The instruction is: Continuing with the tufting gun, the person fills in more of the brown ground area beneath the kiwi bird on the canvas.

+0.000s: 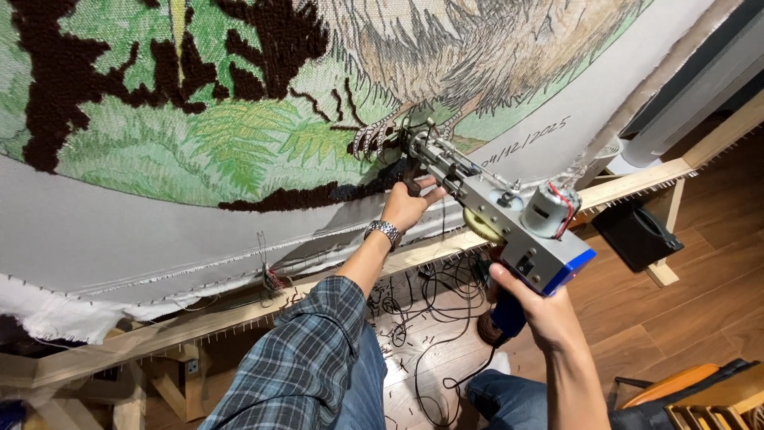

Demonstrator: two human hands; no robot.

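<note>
left hand raised, fingers curled, right hand closed in a grip

Rug-tufting workshop, stretched cloth on wooden frame

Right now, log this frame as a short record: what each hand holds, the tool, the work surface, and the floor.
left hand: grips the front handle of the tufting gun, wristwatch on wrist, plaid sleeve
right hand: holds the rear blue grip
tufting gun: grey body, motor on top, tip pressed to the cloth
cloth: stretched on wooden frame, partly tufted with green ferns and dark brown outlines
floor: wood boards, black cable, yarn scraps
</note>
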